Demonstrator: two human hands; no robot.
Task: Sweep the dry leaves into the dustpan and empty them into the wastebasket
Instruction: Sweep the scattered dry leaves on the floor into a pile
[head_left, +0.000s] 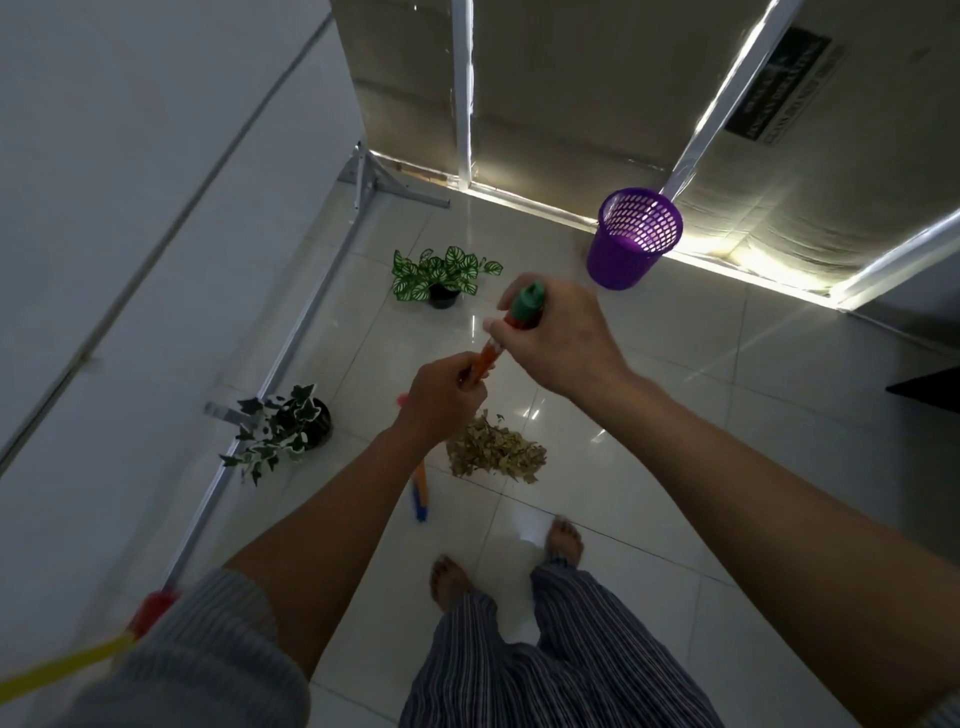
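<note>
A pile of dry brown leaves (496, 451) lies on the white tiled floor in front of my bare feet. Both hands hold a broom handle (488, 358) that is orange with a green cap. My right hand (556, 338) grips its top end. My left hand (447, 397) grips it lower down. The broom's lower part (420, 493), yellow and blue, shows below my left forearm, left of the leaves. A purple mesh wastebasket (631, 239) stands upright at the far right by the covered door. No dustpan can be made out.
Two potted plants stand on the floor: a green-and-white one (441, 275) beyond the leaves, a dark ivy (288, 428) to the left by a metal frame (291, 358). A white wall runs along the left. A red-and-yellow stick (104, 649) crosses the lower left corner.
</note>
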